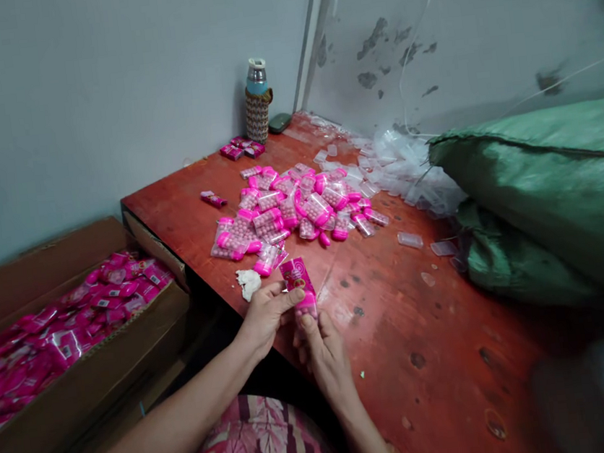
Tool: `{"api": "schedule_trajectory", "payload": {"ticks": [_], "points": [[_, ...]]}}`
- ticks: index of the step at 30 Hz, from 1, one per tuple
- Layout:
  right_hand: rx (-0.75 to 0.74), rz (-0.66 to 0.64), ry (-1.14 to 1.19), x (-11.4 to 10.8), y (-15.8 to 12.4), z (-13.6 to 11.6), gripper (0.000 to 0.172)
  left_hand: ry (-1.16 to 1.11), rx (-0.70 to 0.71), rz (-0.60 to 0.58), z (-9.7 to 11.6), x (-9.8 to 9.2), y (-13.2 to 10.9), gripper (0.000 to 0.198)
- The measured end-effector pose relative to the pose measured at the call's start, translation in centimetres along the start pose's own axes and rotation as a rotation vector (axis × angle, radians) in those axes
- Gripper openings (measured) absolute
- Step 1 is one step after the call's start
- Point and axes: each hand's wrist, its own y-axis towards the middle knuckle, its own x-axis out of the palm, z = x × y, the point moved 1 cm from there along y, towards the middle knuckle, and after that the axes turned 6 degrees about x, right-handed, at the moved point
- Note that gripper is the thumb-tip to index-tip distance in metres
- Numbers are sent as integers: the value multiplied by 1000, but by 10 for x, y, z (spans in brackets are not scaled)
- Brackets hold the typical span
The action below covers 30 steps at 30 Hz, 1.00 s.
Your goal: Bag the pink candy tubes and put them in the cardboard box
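Note:
Just over the near edge of the table, my left hand [266, 316] pinches a magenta printed sleeve [297, 272] between thumb and fingers. My right hand [326, 351] is closed on the lower end of a small clear candy container [306, 303] with a pink cap and pink balls inside. The container sits against the sleeve's lower end; my fingers hide whether it is partly inside. Beyond both hands spreads a pile of similar pink-capped candy containers [283, 210]. A crumpled white scrap [248, 283] lies beside my left hand.
At the left stands a cardboard box [103, 351] of magenta packs [69, 344]. Clear plastic cases [401, 164] and a large green sack [539, 156] occupy the red table's [408, 389] right side. A bottle in a knitted cover [257, 111] stands at the far corner.

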Motion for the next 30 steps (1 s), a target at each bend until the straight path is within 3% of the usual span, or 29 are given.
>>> {"api": "schedule_trajectory", "payload": {"ticks": [6, 12, 17, 22, 25, 27, 30], "points": [[-118, 83, -120, -3, 0, 2, 25, 75, -36, -65, -2, -1, -1, 20], [28, -140, 91, -3, 1, 4, 31, 153, -37, -103, -3, -3, 0, 17], [-163, 137, -156, -9, 2, 3, 25, 170, -1, -40, -8, 1, -2, 16], [49, -123, 204, -6, 4, 2, 33, 133, -87, -130, -10, 7, -10, 23], [73, -188, 299, -7, 4, -2, 33, 79, -121, -197, -7, 7, -12, 25], [41, -213, 310, -10, 1, -3, 30, 48, -101, -180, -4, 4, -11, 25], [-11, -203, 336, -15, -2, -3, 30, 13, -31, -61, 0, -2, -10, 21]]}}
